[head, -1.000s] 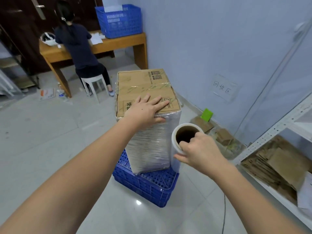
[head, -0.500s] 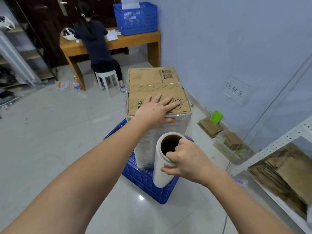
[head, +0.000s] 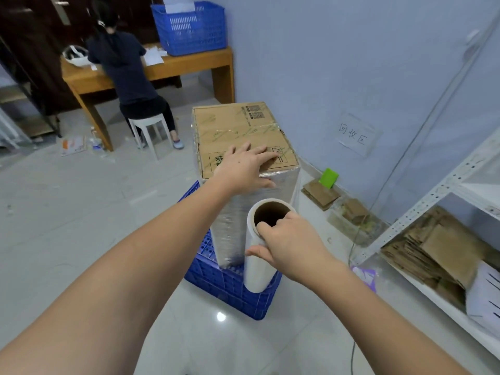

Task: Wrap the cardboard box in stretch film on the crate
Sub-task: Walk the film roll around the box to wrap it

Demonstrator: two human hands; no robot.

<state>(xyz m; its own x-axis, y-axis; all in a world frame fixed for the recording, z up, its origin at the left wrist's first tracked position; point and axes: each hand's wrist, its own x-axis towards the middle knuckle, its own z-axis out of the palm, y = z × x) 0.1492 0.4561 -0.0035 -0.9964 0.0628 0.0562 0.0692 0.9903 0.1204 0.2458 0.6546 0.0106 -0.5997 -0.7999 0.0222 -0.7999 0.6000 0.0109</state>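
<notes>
— So, where does the cardboard box (head: 238, 133) stand?

— Upright on a blue crate (head: 232, 288) on the tiled floor (head: 81, 212), near the pale wall (head: 324, 63). Its sides are covered in shiny, wrinkled stretch film (head: 235, 212); the brown top is bare apart from strips of clear tape.

— And the left hand (head: 240, 166)?

— Laid flat on the near edge of the box top, fingers straight and spread, thumb hanging over the wrapped front face. It presses on the box and grips nothing.

— The right hand (head: 289, 242)?

— It holds a roll of film (head: 257, 255) upright, just beside the near right corner of the box. The fingers hook over the rim into the brown cardboard core, and the thumb presses against the outside of the roll. The roll's lower end is level with the crate's near corner; I cannot tell whether it touches it.

— Anything else around?

— A white metal shelf (head: 443, 190) at the right holds flattened cardboard (head: 433, 253). A paper sign (head: 354, 135) is stuck on the wall, with cardboard scraps and a green card (head: 328, 177) on the floor beneath it. Farther back, a person (head: 127, 66) in dark clothes sits on a white stool (head: 147, 125) at a wooden desk (head: 189, 63), back turned, with a blue basket (head: 189, 28) on the desk.
</notes>
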